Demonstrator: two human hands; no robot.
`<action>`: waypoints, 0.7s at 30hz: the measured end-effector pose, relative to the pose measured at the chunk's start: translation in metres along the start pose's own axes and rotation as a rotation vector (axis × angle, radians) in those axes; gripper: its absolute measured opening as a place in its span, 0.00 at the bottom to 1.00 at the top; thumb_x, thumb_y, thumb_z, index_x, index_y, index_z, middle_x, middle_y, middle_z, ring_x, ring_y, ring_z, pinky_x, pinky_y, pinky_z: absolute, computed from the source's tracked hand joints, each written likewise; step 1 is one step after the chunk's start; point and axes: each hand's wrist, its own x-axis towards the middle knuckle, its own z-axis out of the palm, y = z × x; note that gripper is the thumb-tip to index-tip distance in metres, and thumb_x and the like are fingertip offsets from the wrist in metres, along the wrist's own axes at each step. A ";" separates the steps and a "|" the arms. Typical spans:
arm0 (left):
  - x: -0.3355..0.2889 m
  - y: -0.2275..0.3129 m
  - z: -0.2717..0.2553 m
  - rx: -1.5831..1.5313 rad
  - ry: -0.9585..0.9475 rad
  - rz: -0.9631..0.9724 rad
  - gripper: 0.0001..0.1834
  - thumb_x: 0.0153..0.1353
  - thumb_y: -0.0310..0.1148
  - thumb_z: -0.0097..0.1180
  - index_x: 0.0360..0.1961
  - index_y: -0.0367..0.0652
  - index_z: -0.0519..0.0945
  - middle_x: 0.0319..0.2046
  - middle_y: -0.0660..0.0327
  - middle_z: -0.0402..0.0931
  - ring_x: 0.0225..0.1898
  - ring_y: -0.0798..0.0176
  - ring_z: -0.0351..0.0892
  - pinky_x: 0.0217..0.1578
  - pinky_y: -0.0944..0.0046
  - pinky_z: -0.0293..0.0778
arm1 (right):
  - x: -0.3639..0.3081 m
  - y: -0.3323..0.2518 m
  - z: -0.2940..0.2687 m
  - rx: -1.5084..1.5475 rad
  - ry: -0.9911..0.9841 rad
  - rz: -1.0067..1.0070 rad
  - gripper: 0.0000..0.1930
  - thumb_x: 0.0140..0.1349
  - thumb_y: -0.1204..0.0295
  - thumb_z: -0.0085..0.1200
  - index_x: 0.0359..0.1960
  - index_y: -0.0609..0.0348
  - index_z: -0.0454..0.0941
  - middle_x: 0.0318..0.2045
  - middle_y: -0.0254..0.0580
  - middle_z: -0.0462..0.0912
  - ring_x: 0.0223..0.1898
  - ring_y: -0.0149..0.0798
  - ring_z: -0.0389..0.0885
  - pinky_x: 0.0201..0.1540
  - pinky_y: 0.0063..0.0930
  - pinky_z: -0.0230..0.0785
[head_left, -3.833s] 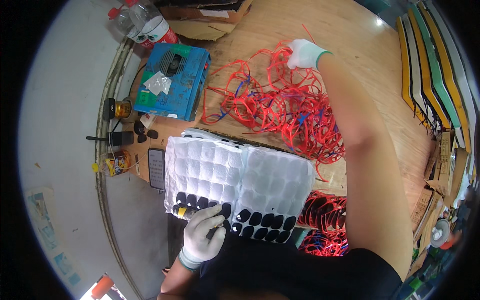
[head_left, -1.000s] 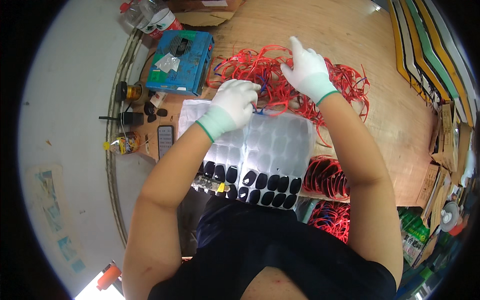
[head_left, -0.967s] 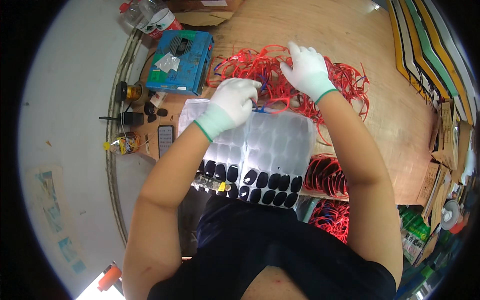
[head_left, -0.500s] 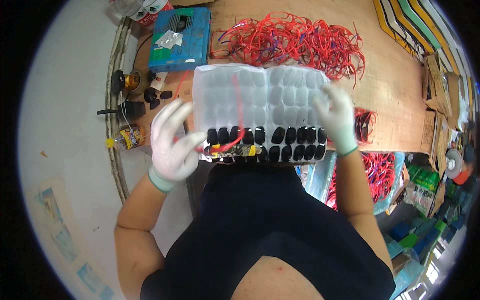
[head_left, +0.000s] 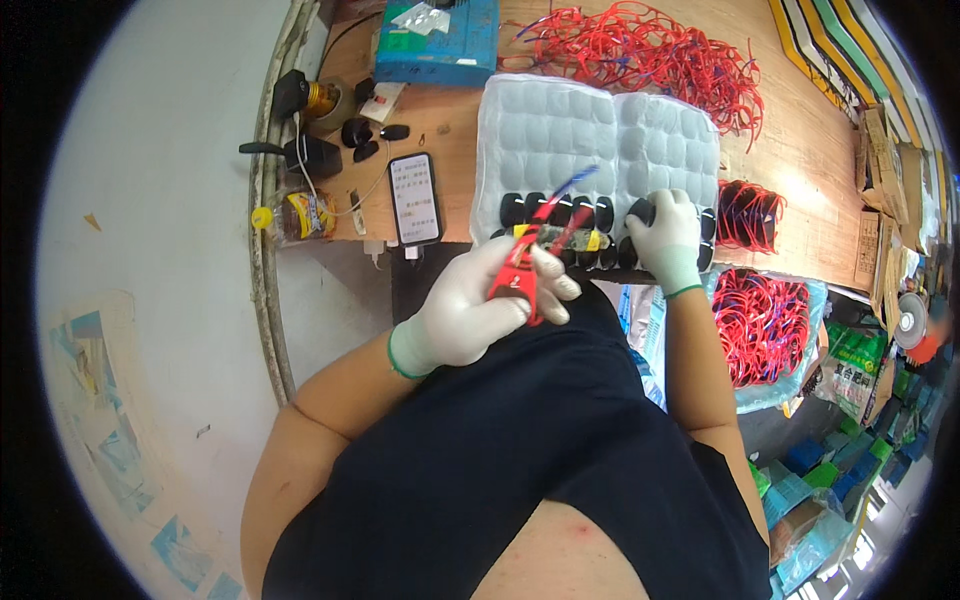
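Observation:
My left hand (head_left: 462,305), in a white glove, is closed around a red glasses frame (head_left: 515,274) with blue tips, held in front of the tray's near edge. My gloved right hand (head_left: 670,238) reaches down to the near right of the tray, its fingers bent against a black lens (head_left: 641,211). The white pocketed tray (head_left: 545,125) has a crease down its middle. Glossy black lenses (head_left: 514,209) stand in rows along its near side. A camouflage strip with yellow bands (head_left: 565,238) lies across the near left rows, partly behind the frame.
Red frames (head_left: 640,55) form a tangled heap behind the tray; more sit at its right (head_left: 750,215) and in a lined container (head_left: 760,325) below the table edge. On the left are a phone (head_left: 415,198), a blue box (head_left: 440,45), loose black lenses (head_left: 365,150) and a bottle (head_left: 300,215).
My left hand has brought the red frame rightward and nearer to my body. My right hand has dropped from the tray's right side onto the lenses. The view has shifted, uncovering the phone.

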 end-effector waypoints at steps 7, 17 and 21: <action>0.014 -0.016 0.004 -0.300 -0.109 -0.081 0.48 0.47 0.18 0.56 0.74 0.39 0.55 0.67 0.44 0.67 0.59 0.49 0.81 0.62 0.51 0.75 | -0.030 -0.026 -0.051 0.542 -0.057 -0.367 0.09 0.55 0.79 0.66 0.30 0.60 0.75 0.32 0.45 0.79 0.29 0.48 0.80 0.33 0.35 0.73; 0.052 -0.008 0.064 0.606 0.123 -0.028 0.23 0.74 0.25 0.46 0.68 0.33 0.64 0.45 0.52 0.81 0.39 0.63 0.84 0.44 0.62 0.79 | -0.059 -0.051 -0.115 1.459 -0.110 0.033 0.16 0.65 0.84 0.60 0.53 0.65 0.73 0.45 0.41 0.82 0.42 0.27 0.80 0.46 0.22 0.74; 0.056 -0.003 0.091 1.036 0.107 0.065 0.19 0.72 0.31 0.52 0.60 0.34 0.69 0.38 0.47 0.81 0.35 0.52 0.85 0.39 0.56 0.78 | -0.051 -0.034 -0.119 1.453 -0.205 0.015 0.13 0.65 0.82 0.62 0.50 0.66 0.79 0.41 0.39 0.84 0.37 0.26 0.84 0.40 0.21 0.77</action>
